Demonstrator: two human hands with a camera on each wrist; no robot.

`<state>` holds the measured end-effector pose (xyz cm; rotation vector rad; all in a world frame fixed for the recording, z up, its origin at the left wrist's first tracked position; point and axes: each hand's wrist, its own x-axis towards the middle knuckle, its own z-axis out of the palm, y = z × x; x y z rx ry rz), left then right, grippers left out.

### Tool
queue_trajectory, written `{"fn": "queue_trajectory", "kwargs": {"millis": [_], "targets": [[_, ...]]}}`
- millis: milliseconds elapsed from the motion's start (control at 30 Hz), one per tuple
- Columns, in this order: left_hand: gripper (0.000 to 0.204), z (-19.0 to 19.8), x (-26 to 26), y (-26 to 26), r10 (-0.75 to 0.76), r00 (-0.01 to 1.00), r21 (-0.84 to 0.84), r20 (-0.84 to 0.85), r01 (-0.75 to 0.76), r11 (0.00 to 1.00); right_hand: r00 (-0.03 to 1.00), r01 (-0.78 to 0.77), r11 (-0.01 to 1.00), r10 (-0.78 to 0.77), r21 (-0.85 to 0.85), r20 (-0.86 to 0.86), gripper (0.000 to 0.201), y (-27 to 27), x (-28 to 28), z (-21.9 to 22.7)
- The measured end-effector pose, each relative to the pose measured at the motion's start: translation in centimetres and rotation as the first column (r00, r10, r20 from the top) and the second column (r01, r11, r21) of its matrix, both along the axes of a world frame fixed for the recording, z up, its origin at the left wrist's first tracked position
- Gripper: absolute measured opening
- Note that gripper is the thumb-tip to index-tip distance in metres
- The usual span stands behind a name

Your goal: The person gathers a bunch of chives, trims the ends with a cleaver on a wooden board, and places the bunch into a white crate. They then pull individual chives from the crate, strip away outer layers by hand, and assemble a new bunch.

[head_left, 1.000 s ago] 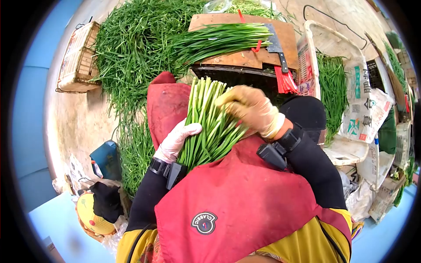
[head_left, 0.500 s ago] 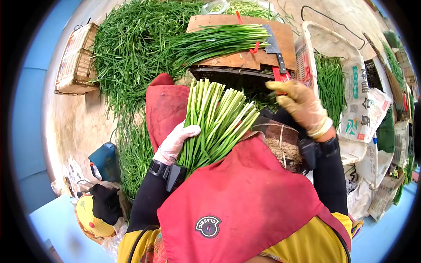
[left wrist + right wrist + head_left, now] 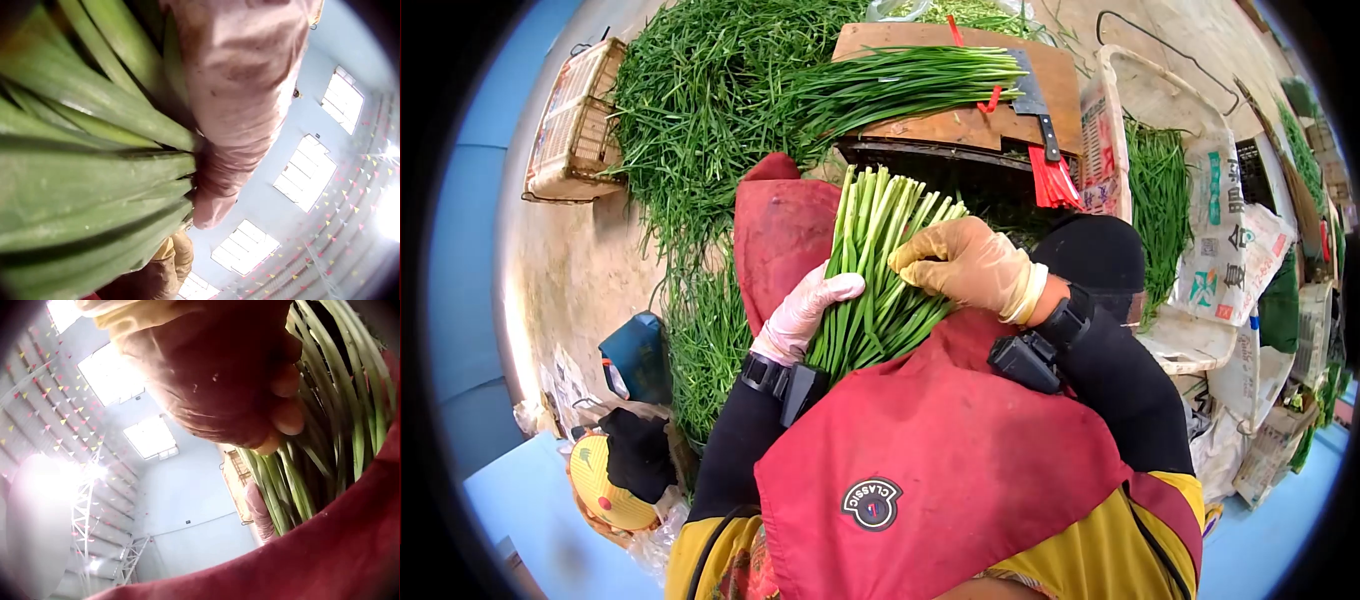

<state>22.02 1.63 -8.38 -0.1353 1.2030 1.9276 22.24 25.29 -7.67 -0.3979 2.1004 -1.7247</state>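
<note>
A thick bunch of green stalks [image 3: 870,240] rests over the lap with its pale cut ends pointing away from the body. The gloved left hand [image 3: 802,312] grips its left side, thumb across the front; in the left wrist view the thumb of that hand [image 3: 234,94] presses on the flat leaves [image 3: 94,200]. At the bunch's right side, the right hand [image 3: 970,268] in a yellowish glove has curled fingers against the stalks. Those fingers also lie at the stalks [image 3: 350,394] in the right wrist view, where the hand [image 3: 206,375] hides their tips.
Ahead stands a wooden board [image 3: 960,126] bearing more greens, a cleaver [image 3: 1030,92] and red ties [image 3: 1054,180]. A heap of loose greens [image 3: 700,110] lies at the left beside a crate [image 3: 572,130]. At the right is a white basket [image 3: 1108,140] with greens.
The right hand moved out to the right, away from the bunch, then came back to its right side. The left hand keeps its hold on the bunch.
</note>
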Motion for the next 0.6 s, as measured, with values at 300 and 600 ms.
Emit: {"fn": "queue_trajectory", "kwargs": {"millis": [300,600], "targets": [[0.059,-0.7,-0.1,-0.5,-0.021,0.999,-0.014,-0.024,0.020,1.000,0.820,0.572,0.755,-0.516,-0.320,0.246,0.032,5.5,-1.8,3.0],[0.066,-0.6,0.0,-0.1,-0.005,1.000,0.013,-0.011,0.005,1.000,0.941,0.296,0.886,-0.208,0.356,-0.267,0.024,12.2,2.3,3.7]]}}
